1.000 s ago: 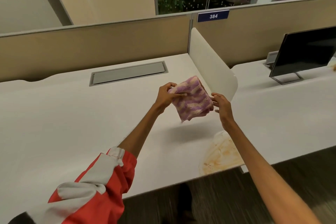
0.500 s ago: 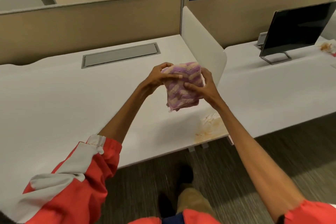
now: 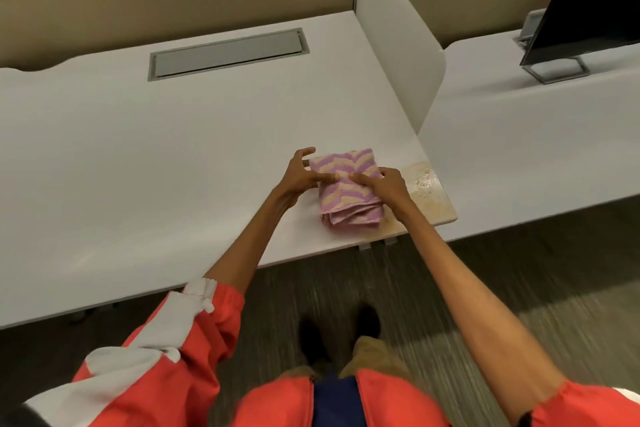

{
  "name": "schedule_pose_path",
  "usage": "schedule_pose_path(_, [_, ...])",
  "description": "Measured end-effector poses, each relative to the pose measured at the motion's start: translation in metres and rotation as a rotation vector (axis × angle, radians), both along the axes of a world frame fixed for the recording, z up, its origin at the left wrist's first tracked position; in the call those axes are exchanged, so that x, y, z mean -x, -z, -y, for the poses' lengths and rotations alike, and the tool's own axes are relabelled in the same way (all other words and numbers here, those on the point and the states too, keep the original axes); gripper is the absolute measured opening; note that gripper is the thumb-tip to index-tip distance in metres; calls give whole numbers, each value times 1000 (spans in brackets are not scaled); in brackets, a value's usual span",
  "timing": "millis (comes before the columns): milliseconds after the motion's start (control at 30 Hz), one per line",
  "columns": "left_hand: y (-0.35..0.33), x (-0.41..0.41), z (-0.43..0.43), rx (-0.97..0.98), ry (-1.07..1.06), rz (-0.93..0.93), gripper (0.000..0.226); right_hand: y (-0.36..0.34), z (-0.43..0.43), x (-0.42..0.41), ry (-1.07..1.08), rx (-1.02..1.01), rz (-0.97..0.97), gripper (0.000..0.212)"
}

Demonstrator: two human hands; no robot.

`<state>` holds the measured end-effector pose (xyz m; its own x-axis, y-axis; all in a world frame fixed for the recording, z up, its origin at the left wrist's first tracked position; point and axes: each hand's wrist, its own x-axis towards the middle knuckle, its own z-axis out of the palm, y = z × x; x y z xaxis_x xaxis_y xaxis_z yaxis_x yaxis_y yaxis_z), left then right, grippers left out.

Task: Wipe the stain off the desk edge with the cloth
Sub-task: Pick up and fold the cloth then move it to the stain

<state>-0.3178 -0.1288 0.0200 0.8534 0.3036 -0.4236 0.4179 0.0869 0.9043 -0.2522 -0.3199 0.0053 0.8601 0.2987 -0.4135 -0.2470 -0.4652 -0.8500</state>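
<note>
A folded pink-and-cream zigzag cloth lies on the white desk near its front right corner. My left hand rests on the cloth's left side, thumb and fingers pressing it. My right hand presses on the cloth's right side. A brownish stain covers the desk's front right corner, just right of the cloth and partly under my right hand.
A white divider panel stands along the desk's right side. A grey cable flap is set in the desk at the back. On the neighbouring desk stands a dark monitor. Carpet floor and my shoes lie below.
The cloth was held up in the air between both hands; now it is down on the desk beside the stain, with both hands pressing on it. My view has tilted downward.
</note>
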Motion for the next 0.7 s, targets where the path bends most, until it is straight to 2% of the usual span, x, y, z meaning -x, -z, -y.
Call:
schedule_pose_path(100, [22,4,11,3,-108,-6,90,10,0,4,-25,97,55,64])
schedule_pose_path(267, [41,8,9,-16,-232,1,83,9,-8,10,-68,297,303,72])
schedule_pose_path(367, [49,8,0,-93,-196,30,79,11,-19,19,-147,455,553,74])
schedule_pose_path(433, [48,7,-4,-109,-179,52,75,13,-29,26,-188,490,644,70])
schedule_pose_path(533, [42,3,-15,-131,-175,83,67,20,-45,35,-240,526,714,69])
schedule_pose_path(633, [42,-2,-27,-194,-20,65,64,34,-57,40,-327,553,738,76])
schedule_pose_path(700, [44,2,-27,-317,31,61,59,45,-61,43,-374,570,721,83])
